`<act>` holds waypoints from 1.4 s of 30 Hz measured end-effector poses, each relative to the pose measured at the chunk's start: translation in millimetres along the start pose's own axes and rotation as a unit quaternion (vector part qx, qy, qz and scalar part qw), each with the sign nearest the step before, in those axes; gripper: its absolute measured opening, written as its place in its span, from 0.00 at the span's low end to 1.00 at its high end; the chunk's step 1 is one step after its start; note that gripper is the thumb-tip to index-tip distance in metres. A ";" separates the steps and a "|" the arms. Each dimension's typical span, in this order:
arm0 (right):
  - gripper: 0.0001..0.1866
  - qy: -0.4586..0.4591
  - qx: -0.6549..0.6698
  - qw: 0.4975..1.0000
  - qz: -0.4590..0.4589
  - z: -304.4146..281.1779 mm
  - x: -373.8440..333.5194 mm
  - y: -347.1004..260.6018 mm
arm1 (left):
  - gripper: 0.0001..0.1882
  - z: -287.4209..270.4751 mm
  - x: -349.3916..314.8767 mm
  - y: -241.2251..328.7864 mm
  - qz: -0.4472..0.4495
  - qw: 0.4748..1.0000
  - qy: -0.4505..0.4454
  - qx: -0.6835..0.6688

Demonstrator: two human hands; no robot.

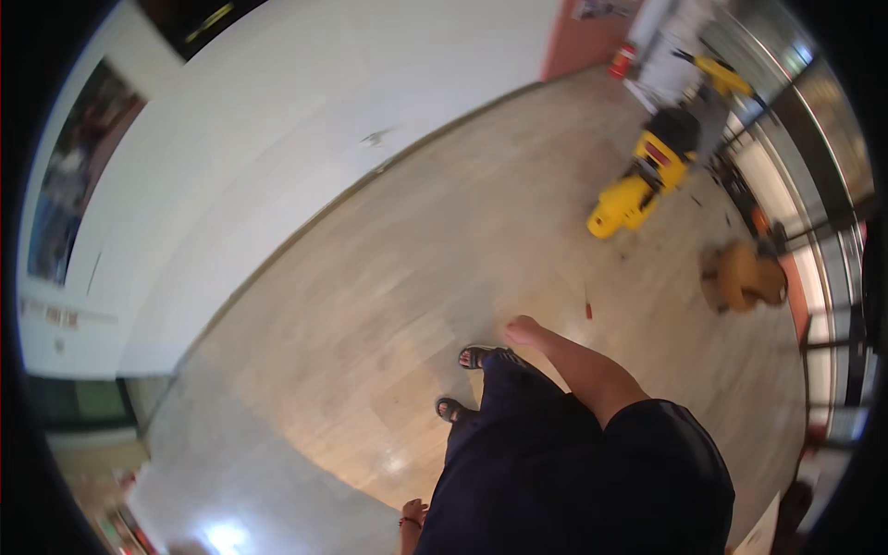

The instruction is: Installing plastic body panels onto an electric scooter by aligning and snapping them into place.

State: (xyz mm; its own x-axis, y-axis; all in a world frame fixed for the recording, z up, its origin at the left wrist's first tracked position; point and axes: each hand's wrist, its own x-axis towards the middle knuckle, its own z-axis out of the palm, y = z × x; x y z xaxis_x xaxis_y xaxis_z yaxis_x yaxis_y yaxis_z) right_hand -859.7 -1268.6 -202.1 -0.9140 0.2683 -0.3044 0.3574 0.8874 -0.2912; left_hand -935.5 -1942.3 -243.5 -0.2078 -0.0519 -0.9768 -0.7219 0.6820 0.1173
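My right hand hangs in front of my dark trousers, its fingers curled closed, with nothing seen in it. At the lower edge, my left hand is beside my body, a dark bracelet on its wrist. Its fingers are loosely bent and a little apart, and it holds nothing that I can see. Neither hand touches an object. Closest to the right hand is a thin tool with a red handle, like a screwdriver, lying on the floor.
A yellow and black motor scooter stands at the far right. Nearer, a brown stool-like seat is by the glass-fronted side. A white wall runs along the left. A small red object sits by the far corner.
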 end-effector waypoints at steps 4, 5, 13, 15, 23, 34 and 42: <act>0.06 -0.323 0.086 0.897 0.289 74.2 -188.4 26.7 | 0.07 -137.0 4.1 125.9 0.132 0.647 -0.043 0.749; 0.07 -0.432 0.115 0.827 0.340 87.5 -227.0 19.5 | 0.10 -158.8 4.4 148.3 0.052 0.711 0.001 0.702; 0.08 -0.148 0.566 0.408 0.701 149.4 -359.9 -111.7 | 0.16 -41.8 -40.0 389.4 0.165 0.956 0.071 0.230; 0.11 -0.145 0.584 0.413 0.684 146.5 -330.5 -116.3 | 0.18 20.6 -42.5 440.9 0.202 0.937 0.012 0.284; 0.14 -0.058 0.243 0.887 0.389 78.5 -181.6 41.7 | 0.18 184.2 -61.4 586.3 0.338 0.800 -0.129 0.479; 0.10 -0.024 0.422 0.678 0.601 53.9 -184.4 82.9 | 0.15 258.8 -65.2 718.5 0.139 0.727 -0.083 0.667; 0.07 -0.125 0.736 0.269 0.609 72.2 -103.3 11.8 | 0.15 333.0 -63.7 878.2 0.116 0.745 -0.073 0.653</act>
State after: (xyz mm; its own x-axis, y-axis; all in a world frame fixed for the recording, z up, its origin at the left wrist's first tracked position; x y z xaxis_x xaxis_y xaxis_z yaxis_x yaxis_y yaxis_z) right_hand -747.2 -1313.0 -239.6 0.0282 -0.1725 -0.9846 0.2197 -0.9598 0.1745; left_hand -1336.5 -1097.1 -138.0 -0.0840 0.1919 -0.9778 0.6005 0.7929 0.1040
